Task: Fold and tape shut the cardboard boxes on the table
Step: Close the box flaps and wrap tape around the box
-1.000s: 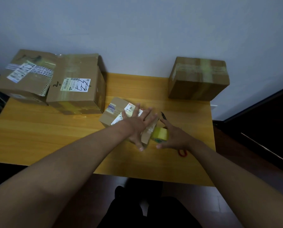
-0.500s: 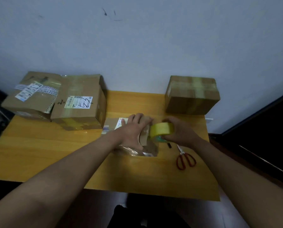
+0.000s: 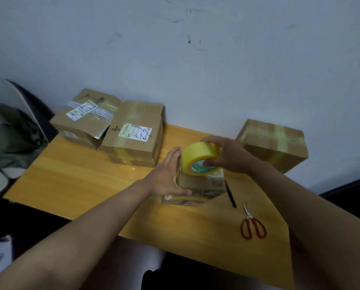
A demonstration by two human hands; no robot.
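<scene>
tape roll [image 3: 201,159]: lifted off counter [image 3: 70,181], now over small box [image 3: 198,185]
right hand [image 3: 227,155]: fingers gripping roll
left hand [image 3: 166,174]: flat, fingers straight, bracing box's 9 o'clock side
next: taping likely

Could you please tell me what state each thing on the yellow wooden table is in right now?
Small cardboard box: on the table, steadied by the left hand.
Yellow roll of tape: gripped by the right hand above the small box.
Red-handled scissors: closed, lying flat.
Black pen: lying flat.
Taped cardboard box at the right: shut.
Two labelled cardboard boxes at the left: closed.
</scene>
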